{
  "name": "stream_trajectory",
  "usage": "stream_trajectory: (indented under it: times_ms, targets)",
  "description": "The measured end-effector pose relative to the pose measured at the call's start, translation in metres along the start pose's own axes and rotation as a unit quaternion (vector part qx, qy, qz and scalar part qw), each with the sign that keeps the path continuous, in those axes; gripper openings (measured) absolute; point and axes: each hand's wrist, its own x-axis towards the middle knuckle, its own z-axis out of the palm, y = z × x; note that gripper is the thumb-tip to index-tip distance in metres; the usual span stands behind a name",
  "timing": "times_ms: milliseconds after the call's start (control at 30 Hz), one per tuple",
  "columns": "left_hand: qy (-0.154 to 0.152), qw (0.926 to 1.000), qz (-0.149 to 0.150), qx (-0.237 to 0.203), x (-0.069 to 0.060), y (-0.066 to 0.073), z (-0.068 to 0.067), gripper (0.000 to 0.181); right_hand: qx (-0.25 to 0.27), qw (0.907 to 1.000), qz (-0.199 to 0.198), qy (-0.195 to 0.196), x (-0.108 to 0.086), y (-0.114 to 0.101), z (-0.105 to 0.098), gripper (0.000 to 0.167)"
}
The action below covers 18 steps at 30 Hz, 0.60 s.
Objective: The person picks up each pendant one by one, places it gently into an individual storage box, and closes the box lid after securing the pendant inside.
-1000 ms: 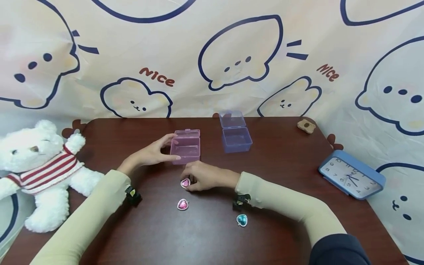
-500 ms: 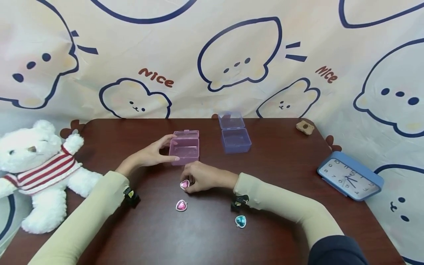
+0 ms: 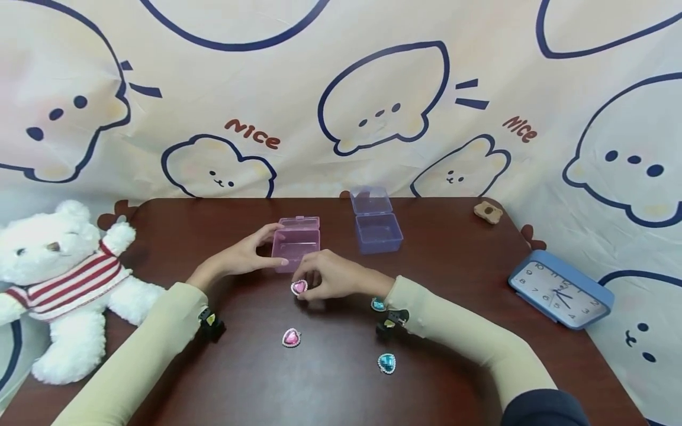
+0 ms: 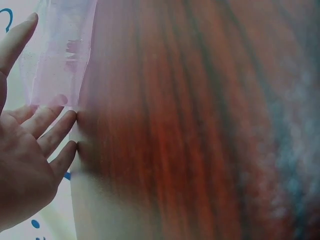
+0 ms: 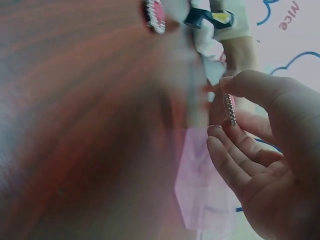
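In the head view my left hand (image 3: 247,251) holds the open pink plastic box (image 3: 296,242) at its left side, thumb at the front, fingers toward the back. The left wrist view shows those fingers extended, some seen through the pink plastic (image 4: 57,65). My right hand (image 3: 335,275) pinches a pink heart-shaped gem (image 3: 299,287) with a beaded silver rim, just in front of the box. Seen edge-on in the right wrist view, that gem (image 5: 229,107) sits between thumb and fingertips. A second pink heart gem (image 3: 291,338) lies on the table nearer me.
An open purple-blue box (image 3: 379,232) stands right of the pink one. Two blue heart gems lie by my right forearm: one gem (image 3: 386,363) nearer me, another gem (image 3: 378,304) partly hidden. A teddy bear (image 3: 69,290) sits left; a blue clock (image 3: 562,290) and small beige object (image 3: 488,212) are right.
My right hand has moved slightly away from me, toward the pink box, with the pink gem. A blue gem now shows beside the right wrist. The head view has tilted a little.
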Motion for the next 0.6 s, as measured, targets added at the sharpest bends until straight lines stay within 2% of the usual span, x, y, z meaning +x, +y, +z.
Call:
stream_trajectory:
  times_ms: [133, 400, 600]
  targets:
    - [-0.005, 1.0, 0.0, -0.005, -0.002, 0.0, -0.001, 0.089, -0.004, 0.9994, 0.001, 0.034, 0.002, 0.002, -0.01, 0.025]
    - [-0.013, 0.9999, -0.003, -0.009, 0.001, 0.002, -0.001, 0.088, 0.007, 0.9947, 0.057, 0.086, -0.002, 0.011, -0.032, 0.027]
    - [-0.014, 0.9998, -0.005, -0.014, -0.001, 0.001, 0.003, 0.089, 0.004, 0.9894, 0.086, 0.117, 0.0, 0.021, -0.035, 0.027]
